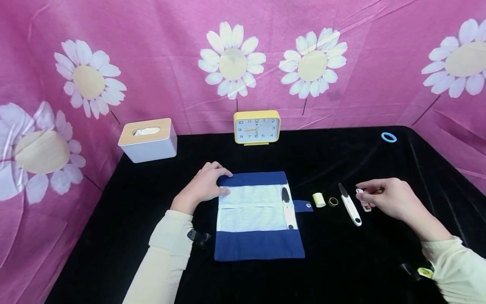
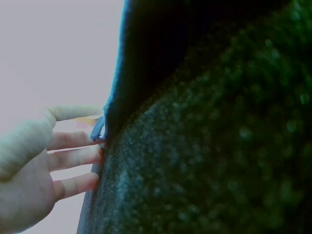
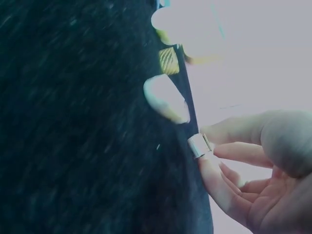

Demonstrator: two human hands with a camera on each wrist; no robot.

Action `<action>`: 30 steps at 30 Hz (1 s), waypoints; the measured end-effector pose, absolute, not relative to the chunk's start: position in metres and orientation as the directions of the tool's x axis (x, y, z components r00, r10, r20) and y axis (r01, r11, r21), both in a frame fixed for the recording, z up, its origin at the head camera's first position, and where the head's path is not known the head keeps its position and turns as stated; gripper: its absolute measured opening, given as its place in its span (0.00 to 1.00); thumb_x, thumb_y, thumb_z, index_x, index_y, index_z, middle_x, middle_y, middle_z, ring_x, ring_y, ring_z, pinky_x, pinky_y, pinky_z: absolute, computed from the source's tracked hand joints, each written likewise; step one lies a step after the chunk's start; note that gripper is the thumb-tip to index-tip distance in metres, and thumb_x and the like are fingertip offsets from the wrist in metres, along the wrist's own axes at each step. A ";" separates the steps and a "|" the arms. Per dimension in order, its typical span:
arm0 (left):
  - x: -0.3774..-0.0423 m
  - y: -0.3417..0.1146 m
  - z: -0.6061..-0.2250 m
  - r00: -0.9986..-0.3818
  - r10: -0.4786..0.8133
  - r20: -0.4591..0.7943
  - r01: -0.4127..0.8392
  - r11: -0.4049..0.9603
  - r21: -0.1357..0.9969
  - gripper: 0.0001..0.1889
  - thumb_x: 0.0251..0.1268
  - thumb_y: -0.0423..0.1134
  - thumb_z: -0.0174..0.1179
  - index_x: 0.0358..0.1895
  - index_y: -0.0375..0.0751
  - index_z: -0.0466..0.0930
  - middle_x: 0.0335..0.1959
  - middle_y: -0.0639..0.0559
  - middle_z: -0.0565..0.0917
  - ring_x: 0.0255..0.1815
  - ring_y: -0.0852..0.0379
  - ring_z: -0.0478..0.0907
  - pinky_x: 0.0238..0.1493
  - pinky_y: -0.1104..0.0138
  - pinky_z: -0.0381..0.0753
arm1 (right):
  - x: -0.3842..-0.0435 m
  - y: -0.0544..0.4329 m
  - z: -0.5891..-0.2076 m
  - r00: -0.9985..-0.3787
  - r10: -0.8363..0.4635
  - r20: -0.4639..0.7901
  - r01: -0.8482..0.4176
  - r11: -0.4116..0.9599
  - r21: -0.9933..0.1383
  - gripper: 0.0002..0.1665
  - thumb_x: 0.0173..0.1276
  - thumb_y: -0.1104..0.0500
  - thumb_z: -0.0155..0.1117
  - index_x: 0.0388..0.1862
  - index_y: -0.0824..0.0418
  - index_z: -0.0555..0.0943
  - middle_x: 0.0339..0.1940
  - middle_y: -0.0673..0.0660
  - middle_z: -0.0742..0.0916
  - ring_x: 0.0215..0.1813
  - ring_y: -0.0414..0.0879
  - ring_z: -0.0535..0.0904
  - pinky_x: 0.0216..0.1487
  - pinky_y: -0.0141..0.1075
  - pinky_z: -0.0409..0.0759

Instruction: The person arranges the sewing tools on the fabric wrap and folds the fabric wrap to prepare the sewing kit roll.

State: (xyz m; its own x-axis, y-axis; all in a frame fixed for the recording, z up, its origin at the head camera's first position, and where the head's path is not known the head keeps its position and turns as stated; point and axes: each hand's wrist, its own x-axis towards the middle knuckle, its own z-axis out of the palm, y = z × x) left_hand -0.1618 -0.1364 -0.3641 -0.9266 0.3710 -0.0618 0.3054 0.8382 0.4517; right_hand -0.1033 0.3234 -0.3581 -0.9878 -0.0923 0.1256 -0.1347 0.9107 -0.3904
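Note:
A navy fabric case (image 1: 258, 250) lies unfolded, its pale lining showing. My left hand (image 1: 206, 182) rests on its upper left corner, thumb over the lining and index finger on the navy band. In the left wrist view the fingers of that hand (image 2: 53, 161) are fairly straight against the fabric edge. To the right, my right hand (image 1: 392, 198) pinches a small pink-and-clear plastic piece (image 1: 364, 202) between thumb and fingers. It shows pale between the fingertips in the right wrist view. A white-handled tool (image 1: 351, 207) with a dark tip lies just left of that hand.
A pale yellow thread spool (image 1: 319, 199) and a gold ring-shaped thimble (image 1: 333, 202) lie beside the case's snap strap (image 1: 303, 206). Another white-and-black tool (image 1: 288, 209) sits in the case. Behind stand a tissue box (image 1: 153, 147) and yellow clock (image 1: 276, 126); a blue ring (image 1: 389, 140) lies far right.

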 end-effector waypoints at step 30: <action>-0.164 -0.138 -0.365 -0.923 0.380 -0.062 0.311 0.830 0.464 0.24 0.61 0.42 0.71 0.61 0.46 0.82 0.62 0.47 0.76 0.65 0.47 0.66 0.67 0.49 0.69 | -0.144 0.187 -0.341 -0.973 -0.220 0.063 -0.210 0.752 -0.625 0.14 0.63 0.60 0.73 0.46 0.65 0.89 0.26 0.53 0.89 0.26 0.38 0.81 0.29 0.30 0.79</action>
